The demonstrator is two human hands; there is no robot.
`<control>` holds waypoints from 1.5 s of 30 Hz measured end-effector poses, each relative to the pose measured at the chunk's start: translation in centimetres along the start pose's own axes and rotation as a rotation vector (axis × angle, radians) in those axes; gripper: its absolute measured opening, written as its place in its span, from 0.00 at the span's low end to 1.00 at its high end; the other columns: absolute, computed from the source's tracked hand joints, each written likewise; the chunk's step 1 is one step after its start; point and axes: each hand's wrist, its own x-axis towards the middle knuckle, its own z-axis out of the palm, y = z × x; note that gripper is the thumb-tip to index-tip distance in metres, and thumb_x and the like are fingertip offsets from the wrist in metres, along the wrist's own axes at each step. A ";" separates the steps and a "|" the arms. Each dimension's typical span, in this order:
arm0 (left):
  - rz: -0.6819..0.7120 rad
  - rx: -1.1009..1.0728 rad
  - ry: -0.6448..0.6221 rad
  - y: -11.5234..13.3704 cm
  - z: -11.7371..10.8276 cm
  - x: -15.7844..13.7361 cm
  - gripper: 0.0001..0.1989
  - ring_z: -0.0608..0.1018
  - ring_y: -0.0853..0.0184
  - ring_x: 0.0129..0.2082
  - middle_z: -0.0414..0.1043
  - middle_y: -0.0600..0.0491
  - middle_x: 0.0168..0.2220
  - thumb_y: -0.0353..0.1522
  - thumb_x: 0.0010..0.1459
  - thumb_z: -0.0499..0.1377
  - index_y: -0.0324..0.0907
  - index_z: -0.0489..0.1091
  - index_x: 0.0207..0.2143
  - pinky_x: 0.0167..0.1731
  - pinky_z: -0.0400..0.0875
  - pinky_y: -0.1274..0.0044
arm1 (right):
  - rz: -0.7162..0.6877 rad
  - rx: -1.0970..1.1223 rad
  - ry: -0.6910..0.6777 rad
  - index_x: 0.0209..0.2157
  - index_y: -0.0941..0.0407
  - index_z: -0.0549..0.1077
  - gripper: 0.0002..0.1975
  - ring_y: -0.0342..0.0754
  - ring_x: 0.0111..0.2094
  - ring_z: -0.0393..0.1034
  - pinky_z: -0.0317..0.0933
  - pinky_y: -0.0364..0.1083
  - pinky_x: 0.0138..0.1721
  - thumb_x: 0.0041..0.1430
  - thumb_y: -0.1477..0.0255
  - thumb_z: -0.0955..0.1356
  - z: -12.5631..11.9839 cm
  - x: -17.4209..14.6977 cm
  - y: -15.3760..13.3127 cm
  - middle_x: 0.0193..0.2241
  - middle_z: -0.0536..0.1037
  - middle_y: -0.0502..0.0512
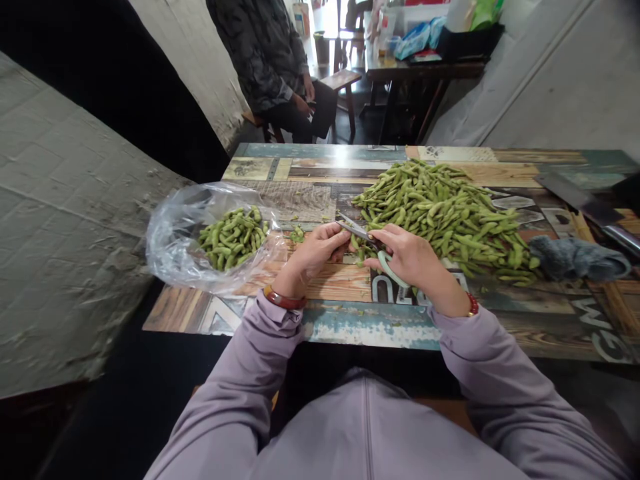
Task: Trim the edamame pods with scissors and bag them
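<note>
My right hand is wrapped round a pair of scissors with pale green handles. Their blades stand a little apart and point left, close to the fingertips of my left hand. Those fingers are pinched together on an edamame pod, mostly hidden by the fingers and blades. A large heap of edamame pods spreads over the table beyond and to the right of my right hand. Left of my left hand lies an open clear plastic bag with more pods inside it.
Small green trimmings lie on the patterned wooden table. At the right are a grey cloth and a cleaver. A person sits on a stool across the table. Behind, a second table holds bags and a black container.
</note>
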 end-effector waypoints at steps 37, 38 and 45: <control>0.047 0.098 0.049 0.4 0.8 -0.2 0.16 0.58 0.77 0.20 0.60 0.58 0.23 0.43 0.60 0.60 0.38 0.67 0.30 0.20 0.50 0.81 | 0.014 0.095 -0.007 0.51 0.55 0.72 0.24 0.50 0.34 0.72 0.67 0.48 0.36 0.55 0.61 0.75 0.2 0.1 0.1 0.41 0.75 0.58; 0.038 0.114 0.040 0.3 0.8 -0.2 0.17 0.58 0.77 0.20 0.60 0.58 0.23 0.44 0.60 0.60 0.38 0.67 0.30 0.20 0.50 0.81 | 0.010 0.086 -0.008 0.51 0.55 0.72 0.25 0.51 0.34 0.73 0.67 0.48 0.36 0.54 0.61 0.75 0.2 0.1 0.1 0.42 0.75 0.58; 0.021 0.182 0.005 0.2 0.9 -0.2 0.19 0.57 0.77 0.20 0.58 0.58 0.22 0.45 0.60 0.59 0.38 0.67 0.28 0.20 0.50 0.80 | -0.014 0.044 -0.019 0.53 0.55 0.71 0.25 0.51 0.36 0.73 0.66 0.48 0.36 0.57 0.59 0.73 0.0 0.0 -0.1 0.43 0.75 0.59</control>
